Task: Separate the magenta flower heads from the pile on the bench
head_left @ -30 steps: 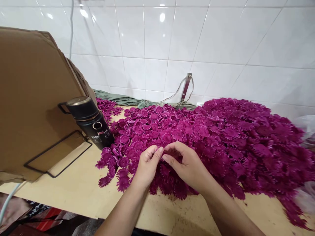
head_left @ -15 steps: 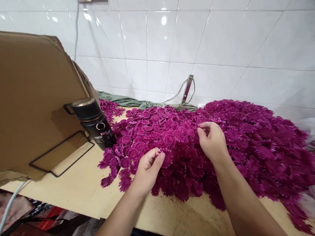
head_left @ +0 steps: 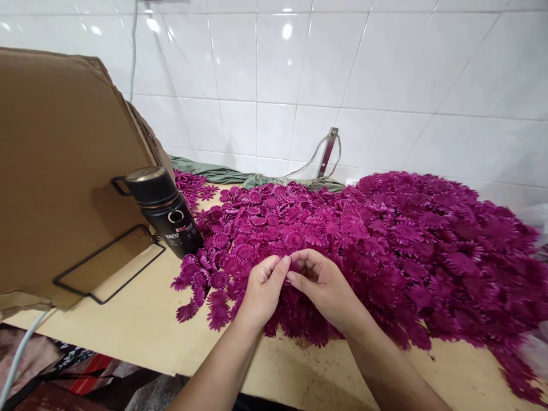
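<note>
1. Two hands meet at the near edge of the flowers. On the left hand (head_left: 262, 291), we find thumb and forefinger pressed together in a narrow pinch, on what we judge to be a purple flower (head_left: 295, 266); most of it is hidden.
2. The right hand (head_left: 331, 288) has its thumb and forefinger curved to a small gap beside the left fingertips. We cannot tell whether they grip the flower.
3. We judge the flower light, pliable and not slippery, with thin petals liable to bend or tear. The firmer centre is the place to take hold, with light fingertip pressure.
4. From the hands, we record a heap of purple flowers (head_left: 406, 228) spreading from ten o'clock through twelve to three, many pieces overlapping and likely to cling by their petals.
5. At ten o'clock we note a black flask (head_left: 156, 197) beside the heap, with a wire frame (head_left: 122, 291) at nine and cardboard (head_left: 55, 171) beyond.
6. A green cloth (head_left: 214, 169) lies at eleven and a metal bracket (head_left: 329, 149) stands near twelve, before the tiled wall (head_left: 274, 68).
</note>
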Demonstrator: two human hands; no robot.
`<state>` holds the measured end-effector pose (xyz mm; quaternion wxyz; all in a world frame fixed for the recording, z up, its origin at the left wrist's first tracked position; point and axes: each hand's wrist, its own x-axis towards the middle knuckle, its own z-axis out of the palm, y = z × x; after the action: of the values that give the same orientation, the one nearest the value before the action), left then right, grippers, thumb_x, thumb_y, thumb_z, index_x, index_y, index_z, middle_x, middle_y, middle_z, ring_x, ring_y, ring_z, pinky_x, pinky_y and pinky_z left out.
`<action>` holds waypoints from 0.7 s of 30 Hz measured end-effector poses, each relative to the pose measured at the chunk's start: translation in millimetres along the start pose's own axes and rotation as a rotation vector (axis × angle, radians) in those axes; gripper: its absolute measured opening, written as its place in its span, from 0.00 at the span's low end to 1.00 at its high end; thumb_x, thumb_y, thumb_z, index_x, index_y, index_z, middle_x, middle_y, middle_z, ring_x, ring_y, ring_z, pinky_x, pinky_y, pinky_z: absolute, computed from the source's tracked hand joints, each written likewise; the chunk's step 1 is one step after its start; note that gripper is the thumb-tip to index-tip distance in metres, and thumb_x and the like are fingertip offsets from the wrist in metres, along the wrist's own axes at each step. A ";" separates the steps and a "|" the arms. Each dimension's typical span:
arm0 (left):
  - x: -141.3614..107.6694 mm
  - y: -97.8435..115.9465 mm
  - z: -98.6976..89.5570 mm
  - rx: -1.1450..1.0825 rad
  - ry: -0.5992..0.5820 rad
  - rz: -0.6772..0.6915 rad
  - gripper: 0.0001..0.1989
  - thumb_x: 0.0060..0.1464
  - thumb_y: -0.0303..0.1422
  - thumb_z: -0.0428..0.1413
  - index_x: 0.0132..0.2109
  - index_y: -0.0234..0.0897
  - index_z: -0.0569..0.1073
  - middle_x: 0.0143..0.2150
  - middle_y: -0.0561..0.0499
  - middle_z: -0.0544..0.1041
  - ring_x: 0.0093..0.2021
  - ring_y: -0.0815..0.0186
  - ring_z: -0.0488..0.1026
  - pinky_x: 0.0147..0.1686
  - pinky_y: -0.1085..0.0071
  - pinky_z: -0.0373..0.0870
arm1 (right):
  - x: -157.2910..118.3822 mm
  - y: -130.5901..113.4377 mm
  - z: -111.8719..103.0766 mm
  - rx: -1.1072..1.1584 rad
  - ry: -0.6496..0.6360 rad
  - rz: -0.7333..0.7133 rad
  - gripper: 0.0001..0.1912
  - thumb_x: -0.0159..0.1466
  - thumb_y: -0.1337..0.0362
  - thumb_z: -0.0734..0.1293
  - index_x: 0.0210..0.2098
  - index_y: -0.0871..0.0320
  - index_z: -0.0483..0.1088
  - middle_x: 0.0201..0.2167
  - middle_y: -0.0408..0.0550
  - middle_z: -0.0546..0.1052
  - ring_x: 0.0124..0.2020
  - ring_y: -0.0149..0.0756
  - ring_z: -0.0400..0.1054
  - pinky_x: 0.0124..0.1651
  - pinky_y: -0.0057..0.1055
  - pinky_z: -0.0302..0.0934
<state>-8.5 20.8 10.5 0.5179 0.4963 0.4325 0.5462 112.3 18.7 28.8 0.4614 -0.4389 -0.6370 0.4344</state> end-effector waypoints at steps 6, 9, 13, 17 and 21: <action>2.1 -0.4 1.6 0.040 -0.013 0.018 0.25 0.44 0.55 0.54 0.21 0.38 0.57 0.21 0.58 0.54 0.24 0.72 0.52 0.24 0.74 0.53 | -0.1 -7.6 12.1 -0.256 0.257 -0.123 0.03 0.56 0.69 0.60 0.29 0.56 0.64 0.24 0.44 0.72 0.27 0.34 0.66 0.33 0.32 0.62; 2.7 3.9 0.4 0.059 0.010 0.042 0.24 0.46 0.53 0.54 0.22 0.38 0.56 0.21 0.58 0.54 0.24 0.72 0.52 0.24 0.75 0.52 | 5.9 -11.2 20.9 -0.414 0.317 -0.203 0.06 0.57 0.70 0.58 0.28 0.55 0.64 0.25 0.45 0.72 0.28 0.36 0.66 0.34 0.33 0.61; -7.4 13.3 -1.8 0.077 0.051 0.084 0.22 0.50 0.49 0.51 0.22 0.38 0.55 0.21 0.58 0.53 0.24 0.72 0.51 0.24 0.74 0.53 | 26.1 -15.4 9.8 -0.506 0.409 -0.240 0.08 0.59 0.70 0.57 0.26 0.55 0.63 0.24 0.46 0.71 0.27 0.36 0.65 0.32 0.33 0.59; -18.2 15.9 -8.5 0.125 0.015 0.127 0.20 0.53 0.44 0.51 0.21 0.38 0.57 0.21 0.57 0.55 0.24 0.71 0.54 0.25 0.74 0.54 | 36.3 -24.4 -21.4 -0.339 0.618 -0.097 0.05 0.57 0.71 0.60 0.27 0.56 0.62 0.20 0.41 0.65 0.20 0.32 0.60 0.23 0.29 0.54; -10.7 13.2 -15.6 0.023 0.097 0.112 0.12 0.48 0.40 0.56 0.26 0.36 0.67 0.24 0.56 0.63 0.26 0.70 0.60 0.29 0.74 0.59 | 22.8 -30.7 -24.8 -0.357 0.349 -0.197 0.04 0.61 0.64 0.61 0.32 0.57 0.67 0.23 0.43 0.69 0.23 0.32 0.63 0.25 0.29 0.60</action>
<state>-26.1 9.6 20.5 0.4594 0.4987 0.4349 0.5926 127.2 37.0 67.9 0.5197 -0.5174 -0.6539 0.1859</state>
